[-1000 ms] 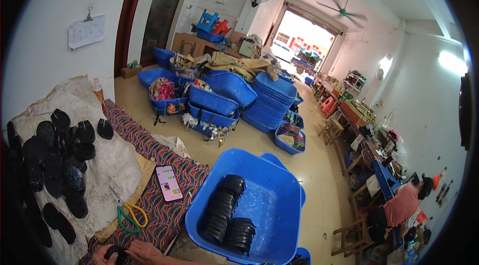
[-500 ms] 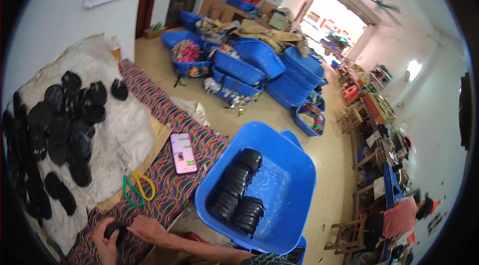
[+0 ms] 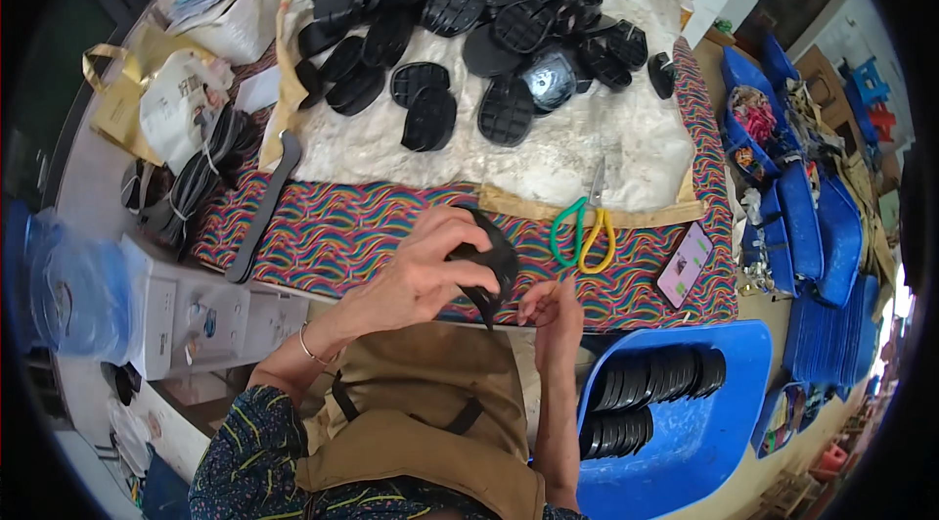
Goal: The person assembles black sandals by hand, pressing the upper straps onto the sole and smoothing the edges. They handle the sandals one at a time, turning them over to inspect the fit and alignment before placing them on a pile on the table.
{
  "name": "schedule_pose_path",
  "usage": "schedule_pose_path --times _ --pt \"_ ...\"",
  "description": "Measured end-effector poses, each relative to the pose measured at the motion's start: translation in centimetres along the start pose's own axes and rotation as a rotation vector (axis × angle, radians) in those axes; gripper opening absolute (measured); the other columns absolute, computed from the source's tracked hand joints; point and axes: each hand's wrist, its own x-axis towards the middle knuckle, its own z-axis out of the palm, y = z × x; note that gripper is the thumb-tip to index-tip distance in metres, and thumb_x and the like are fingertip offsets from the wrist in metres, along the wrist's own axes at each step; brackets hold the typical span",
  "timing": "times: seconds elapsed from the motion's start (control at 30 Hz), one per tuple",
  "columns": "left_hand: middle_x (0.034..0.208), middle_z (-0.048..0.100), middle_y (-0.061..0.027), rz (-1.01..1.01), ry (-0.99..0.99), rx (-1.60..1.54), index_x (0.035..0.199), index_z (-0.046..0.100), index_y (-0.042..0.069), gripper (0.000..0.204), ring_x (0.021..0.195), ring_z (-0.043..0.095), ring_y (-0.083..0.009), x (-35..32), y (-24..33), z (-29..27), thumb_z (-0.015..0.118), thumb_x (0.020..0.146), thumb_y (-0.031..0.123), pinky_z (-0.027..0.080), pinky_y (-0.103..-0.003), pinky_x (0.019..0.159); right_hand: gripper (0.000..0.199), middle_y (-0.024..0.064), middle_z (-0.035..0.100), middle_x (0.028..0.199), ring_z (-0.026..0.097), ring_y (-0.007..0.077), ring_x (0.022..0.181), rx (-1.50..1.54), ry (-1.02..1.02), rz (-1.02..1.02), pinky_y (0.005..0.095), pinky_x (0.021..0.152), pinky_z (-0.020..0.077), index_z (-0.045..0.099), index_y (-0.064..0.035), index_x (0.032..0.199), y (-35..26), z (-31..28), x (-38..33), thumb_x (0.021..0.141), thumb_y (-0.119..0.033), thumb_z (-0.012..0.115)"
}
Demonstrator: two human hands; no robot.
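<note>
My left hand (image 3: 430,261) is closed round a black shoe piece (image 3: 494,266), curved and pointed at its lower end, above the front of the table. Just to the right of it, my right hand (image 3: 553,313) has its fingers curled together; whatever they may hold is too small to make out. Scissors (image 3: 583,231) with one green and one yellow handle lie beyond that hand. Farther back, several black shoe soles (image 3: 507,109) are heaped on a stained white sheet (image 3: 372,160).
A phone (image 3: 685,266) lies on the patterned cloth (image 3: 342,217). Below it stands a blue tub (image 3: 699,432) with rows of black curved pieces (image 3: 646,378). On the left are a dark flat bar (image 3: 264,207), bundled black strips (image 3: 196,189), bags (image 3: 186,94) and a water bottle (image 3: 78,275).
My view has swung left from the room to the worktable. The black shoe piece stays in my left hand, and my right hand is now apart from it, to its right.
</note>
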Motion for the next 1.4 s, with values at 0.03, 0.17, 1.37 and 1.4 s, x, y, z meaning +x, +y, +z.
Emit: schedule_pose_path --times 0.03,0.17,1.37,1.4 --pt "0.109 0.053 -0.0106 0.051 0.001 -0.099 0.09 0.072 0.014 0.026 0.114 0.051 -0.0363 -0.4 0.9 -0.2 0.07 0.069 0.0 0.04 -0.051 0.097 0.062 0.0055 0.064 0.076 0.06 0.0137 0.071 0.064 -0.092 0.059 0.0289 0.062 0.0476 0.063 -0.002 0.082 -0.5 0.4 -0.2 0.104 -0.053 0.036" --pt "0.119 0.056 -0.0103 0.229 -0.038 -0.22 0.098 0.075 0.021 0.033 0.129 0.043 -0.0417 -1.5 2.3 0.2 0.071 0.071 0.003 0.031 -0.062 0.106 0.054 0.0065 0.067 0.093 0.065 0.016 0.086 0.223 -0.044 0.342 0.0314 0.07 0.0527 0.065 -0.0018 0.099 -5.2 5.6 -2.1 0.105 -0.049 0.039" --pt "0.089 0.056 0.0026 -0.529 0.341 -0.997 0.107 0.062 -0.002 0.036 0.083 0.049 -0.0057 -3.4 4.1 2.9 0.049 0.105 0.032 0.043 -0.024 0.072 0.042 0.0052 0.06 0.091 0.061 0.0124 0.082 -0.228 0.161 -0.536 0.0263 0.072 0.0498 0.058 0.0004 0.108 -2.4 8.4 -5.9 0.101 -0.04 0.05" --pt "0.089 0.056 0.0027 -0.527 0.335 -1.014 0.107 0.063 -0.002 0.036 0.083 0.049 -0.0057 -3.4 4.1 2.8 0.049 0.105 0.031 0.043 -0.024 0.072 0.042 0.005 0.06 0.09 0.06 0.012 0.081 -0.222 0.153 -0.52 0.026 0.072 0.0494 0.059 0.0006 0.107 -2.5 8.5 -5.9 0.101 -0.04 0.05"
